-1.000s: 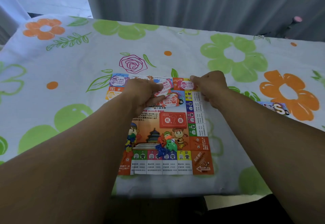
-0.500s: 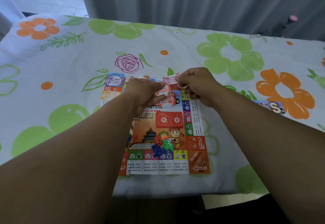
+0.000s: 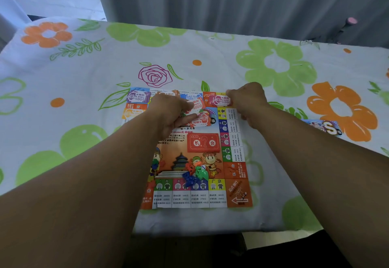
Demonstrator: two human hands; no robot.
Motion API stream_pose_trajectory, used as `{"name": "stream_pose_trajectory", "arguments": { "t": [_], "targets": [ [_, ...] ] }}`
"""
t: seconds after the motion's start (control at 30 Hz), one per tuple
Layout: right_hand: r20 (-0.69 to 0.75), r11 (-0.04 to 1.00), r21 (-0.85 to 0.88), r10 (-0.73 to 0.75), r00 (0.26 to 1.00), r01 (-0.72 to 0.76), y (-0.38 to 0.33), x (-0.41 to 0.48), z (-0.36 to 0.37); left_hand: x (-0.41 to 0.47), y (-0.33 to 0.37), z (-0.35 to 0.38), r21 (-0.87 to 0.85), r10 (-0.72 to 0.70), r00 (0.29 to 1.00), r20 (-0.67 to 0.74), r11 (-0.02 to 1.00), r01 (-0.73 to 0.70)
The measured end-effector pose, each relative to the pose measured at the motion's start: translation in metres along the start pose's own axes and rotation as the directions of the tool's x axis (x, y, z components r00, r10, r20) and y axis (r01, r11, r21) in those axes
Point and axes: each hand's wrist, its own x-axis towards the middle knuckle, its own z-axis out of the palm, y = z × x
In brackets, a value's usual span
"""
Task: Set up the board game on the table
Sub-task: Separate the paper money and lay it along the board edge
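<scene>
2 hands meet over the far edge of the board (image 3: 195, 158), which lies flat on the flowered table (image 3: 84, 103) in the middle of the frame, near the table's front edge. The left hand (image 3: 170, 114) curls thumb and fingers round a fan of red notes (image 3: 199, 107), just above the board's centre. The right hand (image 3: 250, 101), fingers curled, pinches the right end of a pink note (image 3: 219, 100) lying on the board's upper right corner. 1 purple note (image 3: 137, 97) sits on the upper left corner, an orange note (image 3: 133, 113) just below it. A red card deck (image 3: 203, 143) lies mid-board. Lower down, red, blue and green tokens (image 3: 194, 175) are heaped beside a white die (image 3: 203, 166). At the right of the frame a colourful pack (image 3: 324, 126) lies on the table, apart from the board.
</scene>
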Motion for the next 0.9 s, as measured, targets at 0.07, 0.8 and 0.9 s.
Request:
{"name": "stream_pose_trajectory", "arguments": {
  "t": [0.07,0.8,0.9],
  "targets": [
    [0.079,0.997,0.056,-0.060,0.995,0.056,-0.005,-0.007,0.002,-0.001,0.001,-0.001,0.012,-0.005,1.000,0.006,1.000,0.005],
    [0.490,0.996,-0.051,-0.035,0.871,0.069,-0.013,-0.037,0.012,-0.021,0.012,-0.047,0.003,0.039,0.991,-0.131,0.999,-0.039],
    [0.449,0.987,-0.145,-0.002,0.894,0.075,-0.015,-0.038,0.012,-0.021,0.012,-0.049,0.016,0.038,0.992,-0.117,0.999,-0.037]
  ]
}}
